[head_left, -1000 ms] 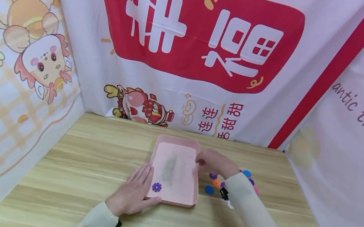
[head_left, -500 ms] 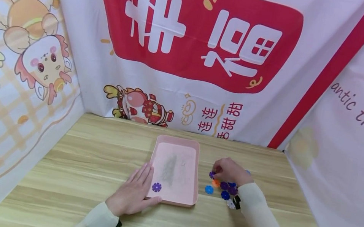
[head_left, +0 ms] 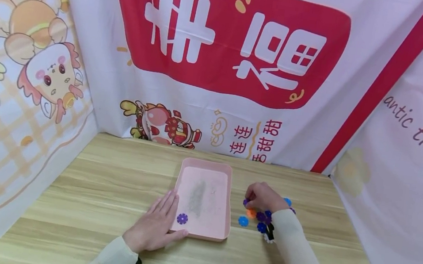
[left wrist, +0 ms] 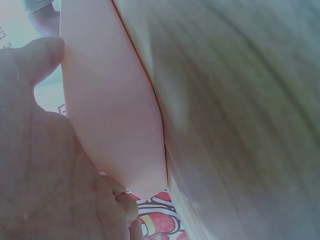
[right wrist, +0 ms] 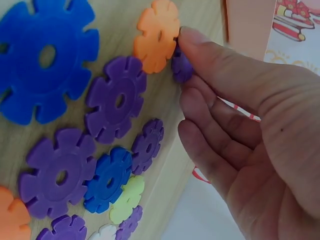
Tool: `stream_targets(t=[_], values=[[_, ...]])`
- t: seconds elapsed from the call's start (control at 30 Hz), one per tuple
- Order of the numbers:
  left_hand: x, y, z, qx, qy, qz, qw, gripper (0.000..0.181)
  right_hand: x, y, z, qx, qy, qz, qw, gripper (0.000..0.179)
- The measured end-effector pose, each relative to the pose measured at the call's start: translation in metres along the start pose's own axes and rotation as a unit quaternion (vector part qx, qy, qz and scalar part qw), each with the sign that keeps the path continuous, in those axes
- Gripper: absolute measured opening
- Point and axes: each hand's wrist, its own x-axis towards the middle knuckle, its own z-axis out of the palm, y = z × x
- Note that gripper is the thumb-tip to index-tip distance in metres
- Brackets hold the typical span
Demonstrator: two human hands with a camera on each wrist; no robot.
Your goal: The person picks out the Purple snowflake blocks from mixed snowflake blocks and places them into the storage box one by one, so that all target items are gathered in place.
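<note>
A pink tray [head_left: 204,200] lies on the wooden table, holding one purple notched plastic disc [head_left: 182,218] near its front left corner. My left hand [head_left: 153,224] rests against the tray's left side with straight fingers, thumb along the front rim. The left wrist view shows the palm and thumb beside the tray's outer wall [left wrist: 110,95]. To the tray's right, my right hand [head_left: 266,196] pinches a small purple notched disc [right wrist: 181,66] between thumb and fingertips. An orange disc [right wrist: 157,36] sits right beside those fingertips.
Several more notched discs lie right of the tray: a light blue disc [head_left: 243,221], a dark blue disc [right wrist: 47,57], a yellow-green disc [right wrist: 127,199], more purple discs and a white one. Printed cloth walls [head_left: 219,106] enclose the table at the back and both sides.
My right hand has moved from the tray's right rim rightward to the loose discs and taken hold of a purple one. The left hand has stayed at the tray.
</note>
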Motion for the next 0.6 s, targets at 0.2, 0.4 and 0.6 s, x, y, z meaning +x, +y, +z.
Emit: stream_targets(t=[0.2,0.4,0.6], values=[[-0.001,0.000,0.000,-0.004,-0.001,-0.003,1.0000,0.104,0.007,-0.002,-0.001,-0.005,-0.008,0.010,0.9999,0.012],[-0.001,-0.001,-0.001,0.003,-0.002,-0.007,1.0000,0.104,0.008,-0.005,-0.007,-0.032,0.006,-0.013,0.9994,0.010],[0.000,-0.001,0.000,0.010,-0.005,-0.003,0.9999,0.104,0.004,-0.009,-0.020,-0.047,-0.025,-0.020,0.9984,0.012]])
